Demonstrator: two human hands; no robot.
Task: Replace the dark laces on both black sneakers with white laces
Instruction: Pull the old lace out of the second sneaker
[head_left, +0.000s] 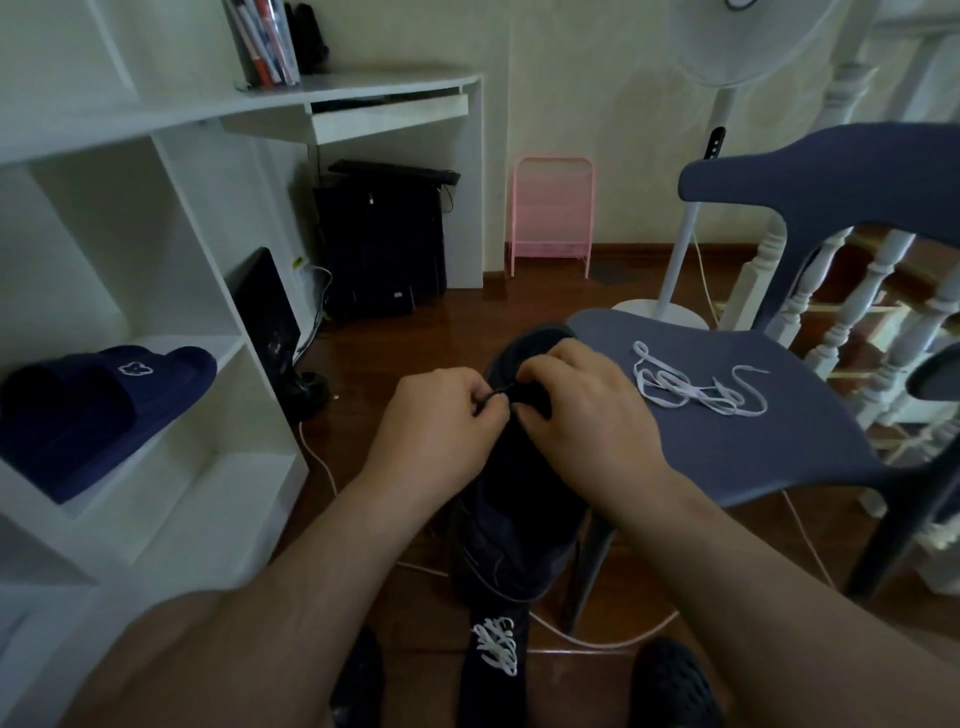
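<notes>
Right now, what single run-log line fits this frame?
left hand: pinches dark lace | right hand: on black sneaker | white lace: loose on chair

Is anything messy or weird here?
A little. A white lace lies in a loose tangle on the blue chair seat, and a white cable snakes across the floor under it. Nothing looks spilled or broken.

A sneaker (524, 467) sits in the middle between both hands, left hand (441, 415) on its left, right hand (582, 410) on its right. Loose laces (696, 387) lie on the chair (779, 447) to the right. A slipper (98, 405) rests on the shelf (223, 343) at left. A second sneaker (496, 660) lies nearer the person, below the first
</notes>
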